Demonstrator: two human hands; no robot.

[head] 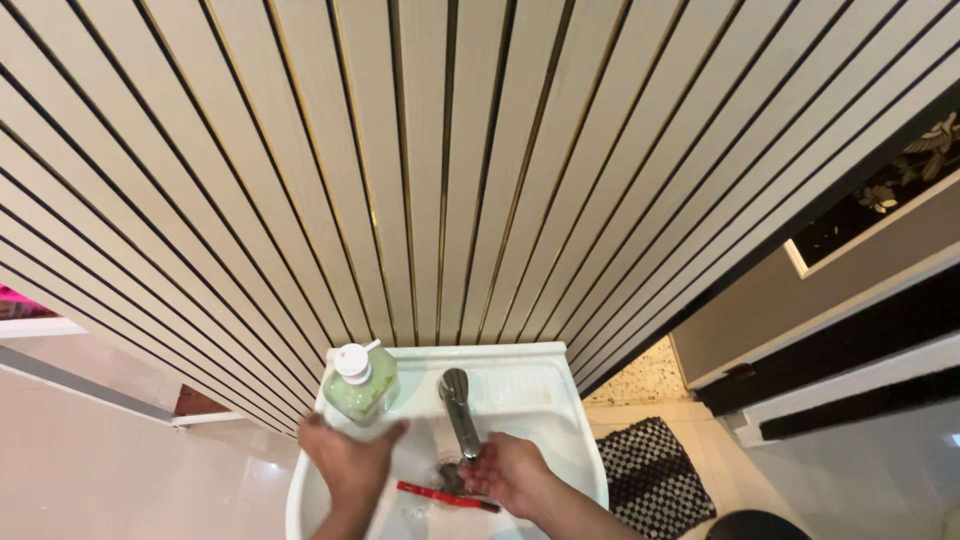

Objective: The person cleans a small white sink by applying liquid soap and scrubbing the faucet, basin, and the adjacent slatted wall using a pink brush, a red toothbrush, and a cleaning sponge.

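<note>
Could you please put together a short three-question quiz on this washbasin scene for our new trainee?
1. True or false: the green soap bottle stands on the back left corner of the white washbasin.
2. Which thing lies in the bowl between the two hands? A) a sponge B) a red-handled tool C) a cup
3. Fill in: the right hand is under the spout of the metal ______.

Key
1. True; the left hand is just in front of it.
2. B
3. tap
</note>
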